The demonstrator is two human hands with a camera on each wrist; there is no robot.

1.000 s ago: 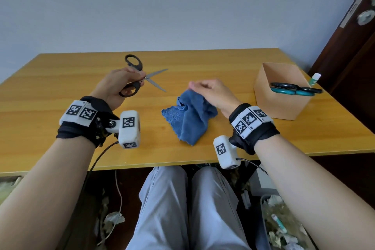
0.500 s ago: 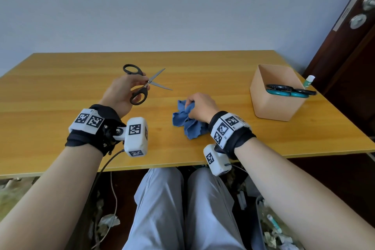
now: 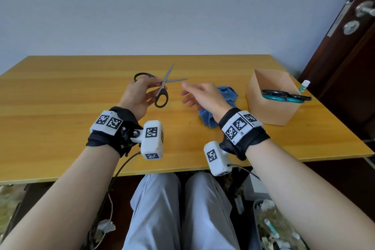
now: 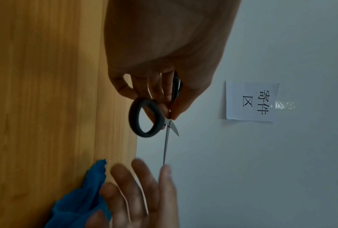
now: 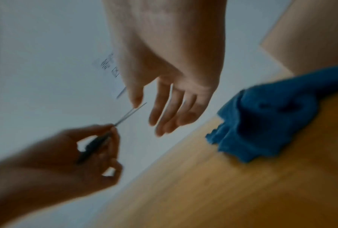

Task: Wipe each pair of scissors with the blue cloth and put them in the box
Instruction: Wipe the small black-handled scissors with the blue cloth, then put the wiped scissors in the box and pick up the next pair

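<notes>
My left hand (image 3: 142, 93) holds black-handled scissors (image 3: 162, 91) above the table, pinching them near the pivot, with the blades spread apart. In the left wrist view the scissors (image 4: 146, 118) hang from my fingers. My right hand (image 3: 200, 95) is open with straight fingers, its fingertips close to the tip of one blade. The crumpled blue cloth (image 3: 227, 93) lies on the table under and behind my right hand, not held. The cardboard box (image 3: 272, 111) at the right holds teal-and-black scissors (image 3: 284, 95).
The wooden table (image 3: 60, 107) stands against a pale wall. A small white bottle with a green label (image 3: 304, 85) stands behind the box. A dark door (image 3: 349, 46) is at the far right. A paper note (image 4: 250, 101) is stuck on the wall.
My right hand let go of the blue cloth, lifted and reached left toward the scissors' blades. The cloth now lies nearer the box. My left hand turned the scissors so one blade points up.
</notes>
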